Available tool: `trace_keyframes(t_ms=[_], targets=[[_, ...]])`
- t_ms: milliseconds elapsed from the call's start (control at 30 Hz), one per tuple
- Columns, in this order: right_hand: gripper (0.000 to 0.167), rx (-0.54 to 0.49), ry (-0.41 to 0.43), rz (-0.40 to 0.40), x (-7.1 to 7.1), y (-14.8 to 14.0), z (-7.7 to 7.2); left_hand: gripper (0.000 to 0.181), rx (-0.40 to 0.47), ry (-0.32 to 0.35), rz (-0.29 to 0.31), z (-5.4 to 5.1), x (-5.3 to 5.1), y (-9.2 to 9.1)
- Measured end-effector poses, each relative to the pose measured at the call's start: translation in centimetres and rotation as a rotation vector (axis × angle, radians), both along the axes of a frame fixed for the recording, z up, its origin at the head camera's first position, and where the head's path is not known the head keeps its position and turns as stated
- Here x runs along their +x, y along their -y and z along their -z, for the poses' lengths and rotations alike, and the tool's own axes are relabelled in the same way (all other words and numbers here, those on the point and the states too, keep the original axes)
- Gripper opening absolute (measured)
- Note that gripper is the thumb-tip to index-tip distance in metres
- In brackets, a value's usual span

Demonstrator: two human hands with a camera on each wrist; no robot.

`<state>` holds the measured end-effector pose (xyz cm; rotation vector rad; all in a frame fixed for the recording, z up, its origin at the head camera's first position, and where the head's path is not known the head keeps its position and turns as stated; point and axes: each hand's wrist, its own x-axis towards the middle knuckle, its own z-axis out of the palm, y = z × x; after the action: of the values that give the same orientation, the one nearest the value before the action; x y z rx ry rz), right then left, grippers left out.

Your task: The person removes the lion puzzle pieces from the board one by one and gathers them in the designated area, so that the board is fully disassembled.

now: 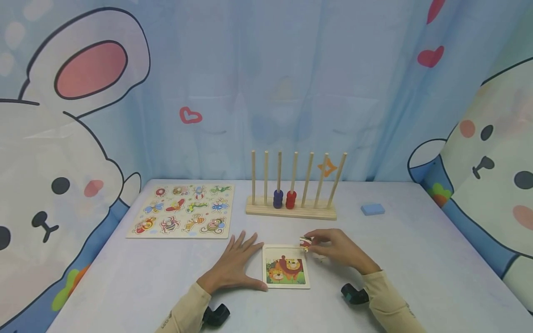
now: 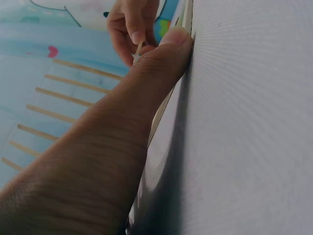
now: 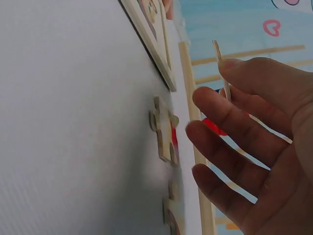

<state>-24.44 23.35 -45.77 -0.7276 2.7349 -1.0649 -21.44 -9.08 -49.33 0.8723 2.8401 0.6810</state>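
A square wooden puzzle tray holds joined pieces with a lion picture in its lower part; its upper strip is bare wood. My left hand lies spread along the tray's left side, its thumb at the lower left corner; the left wrist view shows that thumb against the tray's edge. Between thumb and fingers, my right hand pinches a puzzle piece over the tray's upper right corner. In the right wrist view this piece is seen edge-on, raised off the table.
Two loose puzzle pieces, one nearer and one lower, lie right of the tray. Behind stands a wooden peg rack with blue and red beads. An insect board lies back left, a blue block back right.
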Motion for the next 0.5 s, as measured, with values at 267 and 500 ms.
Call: trace_keyframes(t_ms=[267,500], targets=[[0.038,-0.049,0.127,0.049,-0.1,-1.4,-0.4,0.106,-0.005,0.004,-0.003,-0.1,0.0,0.0],[0.041,-0.107,0.185,0.032,-0.4,-2.4,-0.8,0.106,-0.001,0.001,0.001,0.0,0.0,0.0]])
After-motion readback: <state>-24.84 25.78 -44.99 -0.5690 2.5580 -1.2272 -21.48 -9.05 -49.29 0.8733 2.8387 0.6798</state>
